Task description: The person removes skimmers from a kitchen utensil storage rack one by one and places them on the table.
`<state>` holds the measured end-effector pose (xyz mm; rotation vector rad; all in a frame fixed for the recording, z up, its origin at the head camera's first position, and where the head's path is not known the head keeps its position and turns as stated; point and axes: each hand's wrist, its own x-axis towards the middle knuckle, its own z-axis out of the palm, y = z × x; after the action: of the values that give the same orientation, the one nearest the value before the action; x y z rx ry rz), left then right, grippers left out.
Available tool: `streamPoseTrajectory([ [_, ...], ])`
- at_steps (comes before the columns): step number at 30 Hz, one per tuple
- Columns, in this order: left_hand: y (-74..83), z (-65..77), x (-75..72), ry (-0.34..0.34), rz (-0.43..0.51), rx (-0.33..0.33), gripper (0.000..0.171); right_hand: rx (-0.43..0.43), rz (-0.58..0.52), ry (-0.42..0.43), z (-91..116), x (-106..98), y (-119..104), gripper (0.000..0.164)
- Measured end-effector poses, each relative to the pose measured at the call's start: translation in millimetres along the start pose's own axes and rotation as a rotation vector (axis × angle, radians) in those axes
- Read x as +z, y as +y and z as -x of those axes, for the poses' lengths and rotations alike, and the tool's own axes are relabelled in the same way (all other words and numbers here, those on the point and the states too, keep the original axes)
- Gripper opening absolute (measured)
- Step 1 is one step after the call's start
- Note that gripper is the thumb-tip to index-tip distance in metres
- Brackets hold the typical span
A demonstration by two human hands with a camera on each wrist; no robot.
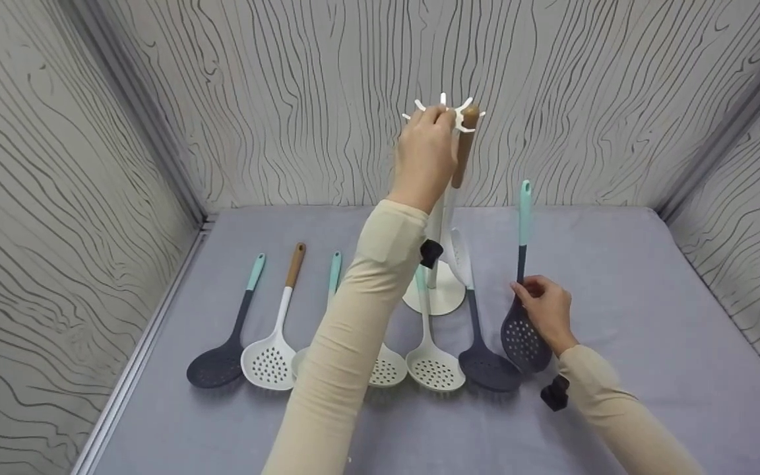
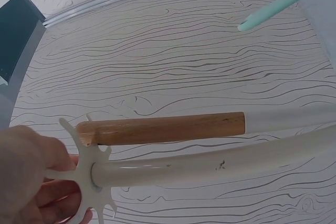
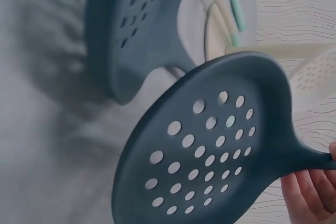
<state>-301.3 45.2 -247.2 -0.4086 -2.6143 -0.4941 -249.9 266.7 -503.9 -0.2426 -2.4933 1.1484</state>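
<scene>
My left hand (image 1: 425,155) grips the hooked top of a white utensil stand (image 2: 86,174), fingers curled among its prongs. From one hook hangs a white skimmer by its wooden handle (image 2: 163,129); its perforated head (image 3: 315,77) shows in the right wrist view. To the right of the stand, my right hand (image 1: 547,310) pinches a dark skimmer (image 1: 525,340) by the lower neck. That skimmer stands nearly upright, mint handle (image 1: 526,211) pointing up and round-holed head (image 3: 210,145) down. Another dark skimmer (image 1: 489,369) lies just left of it.
Several skimmers lie in a row on the grey cloth, among them a dark one (image 1: 218,366), a white one with a wooden handle (image 1: 271,363) and a white one with a mint handle (image 1: 434,366). My left sleeve covers part of the row. Patterned panels (image 1: 274,99) enclose the table.
</scene>
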Motion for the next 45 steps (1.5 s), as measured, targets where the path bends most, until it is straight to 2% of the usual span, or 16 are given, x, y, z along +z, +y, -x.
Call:
streamPoseTrajectory([
  [6,-0.4,1.6,0.8,0.004,0.005,0.000,0.032,-0.020,0.038,-0.009,3.2,0.3,5.4,0.019],
  [16,-1.5,3.1,1.9,0.057,0.019,0.027,0.030,-0.053,0.071,-0.006,6.4,0.6,10.4,0.020],
  [31,0.2,1.7,1.1,0.026,0.003,0.007,0.033,0.002,0.096,-0.032,4.7,-1.5,17.9,0.019],
  [45,-0.2,2.9,0.5,0.014,-0.001,0.008,0.033,-0.020,0.129,-0.043,6.1,-3.7,30.9,0.020],
])
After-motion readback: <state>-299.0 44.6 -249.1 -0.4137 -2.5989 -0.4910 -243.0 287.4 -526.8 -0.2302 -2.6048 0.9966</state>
